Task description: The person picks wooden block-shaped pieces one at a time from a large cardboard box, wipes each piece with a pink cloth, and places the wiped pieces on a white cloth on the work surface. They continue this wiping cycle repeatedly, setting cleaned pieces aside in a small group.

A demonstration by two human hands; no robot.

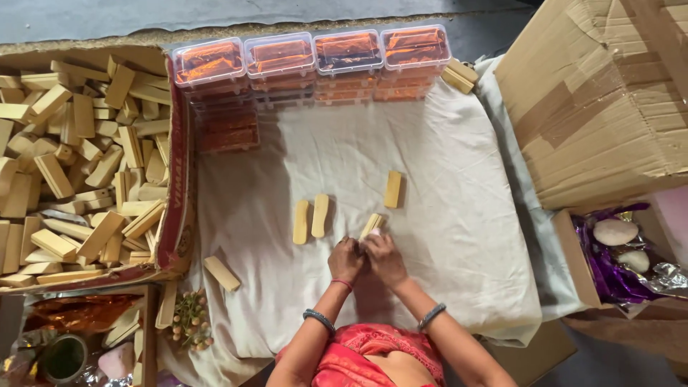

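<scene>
My left hand (345,259) and my right hand (385,256) meet over a white cloth (444,186), fingers closed together on one pale tan block (371,225) whose far end sticks out above them. Two more tan blocks (309,218) lie side by side just left of my hands. Another block (393,189) stands alone a little farther away, and a fourth loose block (221,273) lies near the cloth's left edge.
A cardboard tray (179,201) heaped with several tan blocks (79,165) fills the left. Clear plastic boxes with orange contents (312,61) are stacked along the far edge. A large cardboard box (602,93) stands right, a smaller box with purple foil (616,265) below it.
</scene>
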